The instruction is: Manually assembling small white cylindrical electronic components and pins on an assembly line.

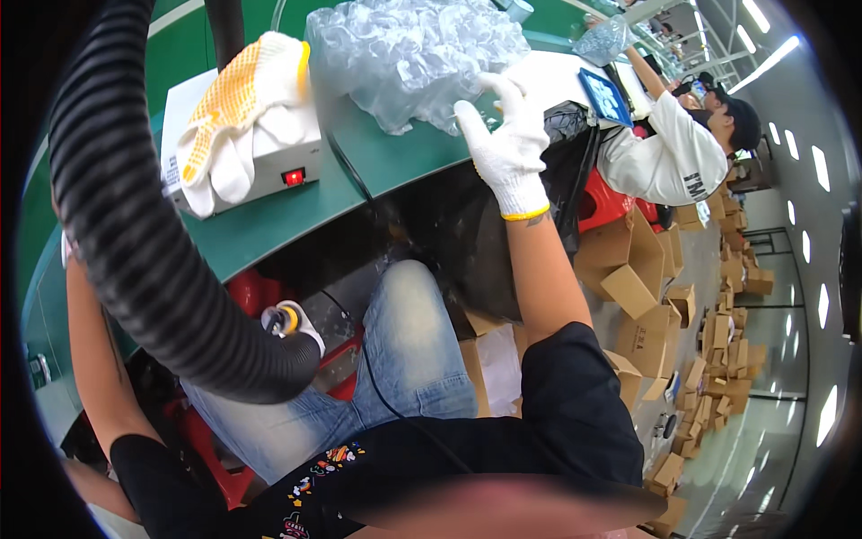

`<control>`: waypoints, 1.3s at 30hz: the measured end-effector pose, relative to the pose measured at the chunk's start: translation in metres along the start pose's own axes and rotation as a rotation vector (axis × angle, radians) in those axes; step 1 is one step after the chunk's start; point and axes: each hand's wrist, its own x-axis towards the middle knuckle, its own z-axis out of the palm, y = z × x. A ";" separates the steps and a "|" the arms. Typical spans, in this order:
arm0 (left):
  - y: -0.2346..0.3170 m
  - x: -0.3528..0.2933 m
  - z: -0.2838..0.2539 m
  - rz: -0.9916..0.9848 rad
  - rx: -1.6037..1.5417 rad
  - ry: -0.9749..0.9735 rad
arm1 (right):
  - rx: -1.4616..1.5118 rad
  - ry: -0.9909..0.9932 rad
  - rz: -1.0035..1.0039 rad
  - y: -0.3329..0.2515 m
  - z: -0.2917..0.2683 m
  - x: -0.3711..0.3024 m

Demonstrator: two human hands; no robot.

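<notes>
My right hand (pixel 510 153), in a white knit glove with a yellow cuff, is raised at the right end of a heap of clear plastic bags (pixel 404 58). Its thumb and forefinger are spread apart, and I see nothing held between them. Whether the fingertips touch the plastic, I cannot make out. My left forearm (pixel 94 332) reaches up along the left side, but its hand is hidden behind a thick black corrugated hose (pixel 135 198). A pair of white gloves with yellow dots (pixel 247 112) lies on a white box (pixel 292 153) with a lit red switch.
The green table (pixel 260 238) curves across in front of my knees. A black cable (pixel 350 166) hangs over its edge. To the right, a person in a white shirt (pixel 669 148) sits beside a blue-framed tablet (pixel 604 94). Many open cardboard boxes (pixel 628 251) stand on the floor behind.
</notes>
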 end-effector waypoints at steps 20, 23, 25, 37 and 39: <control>0.179 -0.220 -0.104 -0.441 -1.010 -0.314 | 0.940 0.000 0.371 -0.083 -0.072 -0.113; 0.294 -0.265 -0.147 -0.816 -1.270 -0.555 | 0.974 -0.155 0.413 -0.132 -0.058 -0.160; 0.328 -0.277 -0.133 -1.271 -1.456 -0.600 | 0.928 -0.235 0.404 -0.155 -0.052 -0.177; 0.331 -0.287 -0.089 -1.250 -1.965 -0.359 | 0.590 -0.610 0.104 -0.190 -0.009 -0.214; 0.328 -0.293 -0.082 -0.999 -1.703 -0.526 | 0.577 -0.658 0.148 -0.187 -0.021 -0.214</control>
